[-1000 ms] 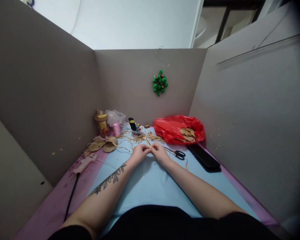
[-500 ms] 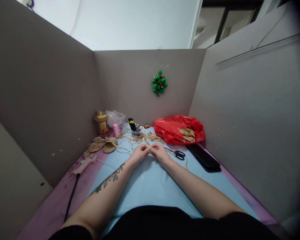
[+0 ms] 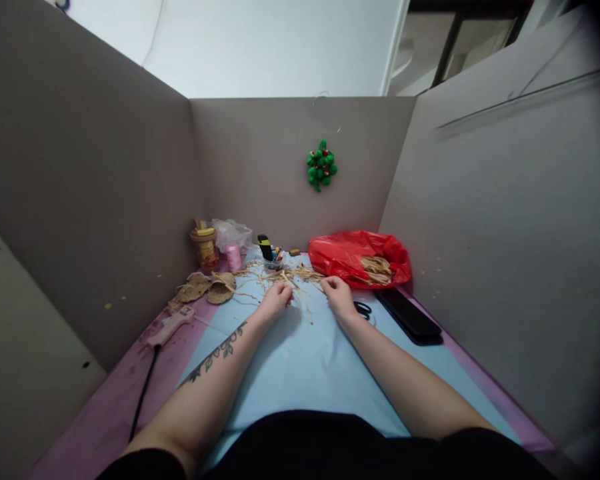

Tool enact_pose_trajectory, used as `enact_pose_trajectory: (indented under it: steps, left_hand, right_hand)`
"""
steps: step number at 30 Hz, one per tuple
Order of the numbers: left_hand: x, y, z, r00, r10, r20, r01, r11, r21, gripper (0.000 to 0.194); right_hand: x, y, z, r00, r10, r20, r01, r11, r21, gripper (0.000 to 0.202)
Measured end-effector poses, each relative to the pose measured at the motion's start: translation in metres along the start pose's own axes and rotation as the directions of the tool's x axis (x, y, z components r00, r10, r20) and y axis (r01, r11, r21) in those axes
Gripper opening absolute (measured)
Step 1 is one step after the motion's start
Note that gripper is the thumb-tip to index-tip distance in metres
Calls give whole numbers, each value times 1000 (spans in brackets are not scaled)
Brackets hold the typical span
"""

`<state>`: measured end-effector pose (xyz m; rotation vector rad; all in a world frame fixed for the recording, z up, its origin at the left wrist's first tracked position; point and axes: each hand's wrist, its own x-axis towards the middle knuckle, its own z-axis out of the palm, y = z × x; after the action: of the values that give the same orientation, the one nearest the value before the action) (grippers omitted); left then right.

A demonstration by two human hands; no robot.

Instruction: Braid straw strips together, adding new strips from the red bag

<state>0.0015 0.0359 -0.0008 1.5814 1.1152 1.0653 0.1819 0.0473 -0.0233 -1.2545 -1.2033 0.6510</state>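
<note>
My left hand [image 3: 279, 298] is closed on a few dried straw strips [image 3: 304, 305], which stick out past the fingertips and hang down over the blue cloth. To the right of it, my right hand [image 3: 338, 293] has its fingers pinched together close to the loose straw pile [image 3: 307, 273]. Whatever sits in that pinch is too small to make out. Black-handled scissors [image 3: 363, 309] lie partly hidden behind the right wrist.
A red plastic bag [image 3: 335, 257] of straw stands at the back right, a black flat case [image 3: 410, 319] before it. At left are a glue gun [image 3: 173, 327], woven brown pieces [image 3: 221, 289], pink thread [image 3: 233, 258] and a cup [image 3: 205, 250]. Grey panels surround the table.
My hands, together at the straw before, are now apart. The right hand has moved right and slightly away from me, while the left keeps the strips and has shifted a little left.
</note>
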Motion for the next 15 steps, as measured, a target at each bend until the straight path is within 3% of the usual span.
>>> enact_pose_trajectory:
  steps: [2, 4, 5, 7, 9, 10, 12, 15]
  left_hand:
    - [2, 0, -2, 999, 19, -26, -19, 1000, -20, 19]
    - [4, -1, -4, 999, 26, -40, -28, 999, -30, 20]
    - [5, -2, -5, 999, 29, -40, -30, 999, -32, 20]
    - [6, -3, -6, 999, 34, -37, -35, 999, -30, 22]
    - [7, -6, -6, 998, 45, -33, -46, 998, -31, 22]
    - [8, -7, -6, 998, 53, -31, -54, 998, -32, 22]
    - [9, -10, -7, 997, 74, -24, -75, 997, -32, 23]
    - [10, -11, -7, 995, 96, -15, -97, 995, -39, 24]
  right_hand:
    - [6, 3, -8, 990, -71, 121, 90, 982, -164, 27]
    - [8, 3, -13, 935, -142, 325, 241, 927, -288, 26]
    - [7, 3, -14, 881, -192, 433, 347, 885, -312, 20]
    - [2, 0, -14, 724, -298, 622, 563, 777, -283, 8]
    - [-4, -4, -11, 585, -331, 741, 692, 680, -242, 24]
    - [-8, -6, -10, 545, -327, 772, 724, 648, -237, 27]
    - [-13, -8, -5, 507, -316, 802, 761, 602, -244, 27]
    - [-17, -9, 3, 497, -297, 815, 780, 565, -270, 15]
